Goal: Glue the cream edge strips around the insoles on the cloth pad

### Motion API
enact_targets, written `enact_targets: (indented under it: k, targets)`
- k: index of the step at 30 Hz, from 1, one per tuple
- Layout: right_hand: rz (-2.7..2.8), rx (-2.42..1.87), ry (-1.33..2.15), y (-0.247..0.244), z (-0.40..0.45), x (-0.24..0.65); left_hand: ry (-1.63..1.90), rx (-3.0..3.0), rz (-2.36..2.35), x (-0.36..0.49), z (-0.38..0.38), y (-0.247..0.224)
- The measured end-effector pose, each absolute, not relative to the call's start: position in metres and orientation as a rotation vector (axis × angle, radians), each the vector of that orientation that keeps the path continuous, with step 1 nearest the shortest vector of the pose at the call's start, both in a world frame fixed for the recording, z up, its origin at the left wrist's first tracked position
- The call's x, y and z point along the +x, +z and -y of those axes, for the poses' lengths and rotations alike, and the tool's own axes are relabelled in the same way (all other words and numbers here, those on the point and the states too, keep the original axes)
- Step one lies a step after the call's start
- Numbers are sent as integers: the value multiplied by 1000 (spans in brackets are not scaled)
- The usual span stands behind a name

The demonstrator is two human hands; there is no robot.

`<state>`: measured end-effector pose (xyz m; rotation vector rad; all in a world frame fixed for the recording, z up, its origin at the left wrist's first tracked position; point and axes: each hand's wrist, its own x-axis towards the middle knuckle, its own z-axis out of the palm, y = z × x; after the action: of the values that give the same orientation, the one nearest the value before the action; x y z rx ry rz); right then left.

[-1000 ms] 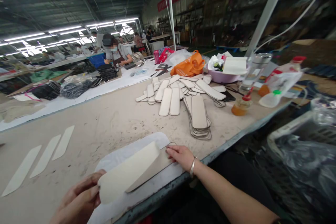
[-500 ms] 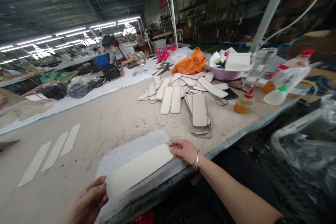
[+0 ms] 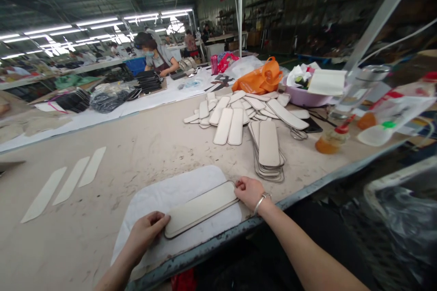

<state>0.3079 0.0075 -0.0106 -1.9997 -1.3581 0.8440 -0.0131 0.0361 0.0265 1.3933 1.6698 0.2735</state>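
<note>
A long cream strip with rounded corners and a dark edge lies over a white sheet at the table's front edge. My left hand pinches its left end between thumb and fingers. At the other end my right hand, with a bracelet at the wrist, has its fingers closed on the strip's corner. Beyond the right hand stands a stack of similar strips. Behind that, a loose pile of cream strips spreads over the table.
Three pale strips lie at the left. An orange bag, a purple basin, a glue bottle and scissors are at the right. A person works farther back.
The strip is now lower and flatter over the white sheet, with its dark edge showing. My left hand has moved up and right, still gripping the end. The view has shifted slightly.
</note>
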Motion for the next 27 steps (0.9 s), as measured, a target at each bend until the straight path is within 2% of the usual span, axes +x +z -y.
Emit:
enact_targets:
  k: [6,16,22,27]
  targets:
    - [1468,-2072,795,-11,-10,308,138,1637,-1705,-17,-43,22]
    - [1553,-2130,804,-11,-12,309,152,1731,-1700,-22,-42,15]
    - [1562,-2140,804,-13,-12,310,462,1994,-1670,-34,-14,8]
    - [1578,-2132,812,-13,-11,311,561,2379,-1290,-43,11,-2]
